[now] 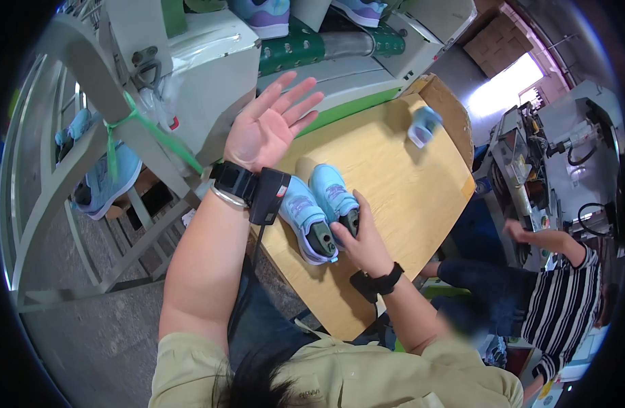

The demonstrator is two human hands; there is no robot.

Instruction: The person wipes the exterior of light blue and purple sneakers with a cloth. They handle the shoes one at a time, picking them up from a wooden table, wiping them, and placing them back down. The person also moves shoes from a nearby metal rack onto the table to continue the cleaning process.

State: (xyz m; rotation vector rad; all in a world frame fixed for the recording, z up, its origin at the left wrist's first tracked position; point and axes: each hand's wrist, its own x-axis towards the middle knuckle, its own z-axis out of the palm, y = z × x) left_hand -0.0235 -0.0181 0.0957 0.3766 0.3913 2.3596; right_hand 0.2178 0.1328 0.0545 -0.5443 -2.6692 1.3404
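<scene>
Two light-blue sneakers with lilac trim stand side by side on the wooden tabletop (pixel 408 204), each with a dark shoe last showing in its opening. My right hand (pixel 361 238) grips the right sneaker (pixel 331 187) at its heel end, thumb on the near side by the last. Close by, the left sneaker (pixel 302 214) touches no hand. My left hand (pixel 268 126) is raised palm up beyond the shoes, fingers spread and nothing in it. A dark watch and a small black box are strapped at that wrist.
Another blue shoe (pixel 425 126), blurred, is at the table's far right. A green-and-grey machine (pixel 326 54) with sneakers above it borders the far edge. A grey metal rack (pixel 122 122) holding shoes stands left. A person in a striped shirt (pixel 561 306) works at right.
</scene>
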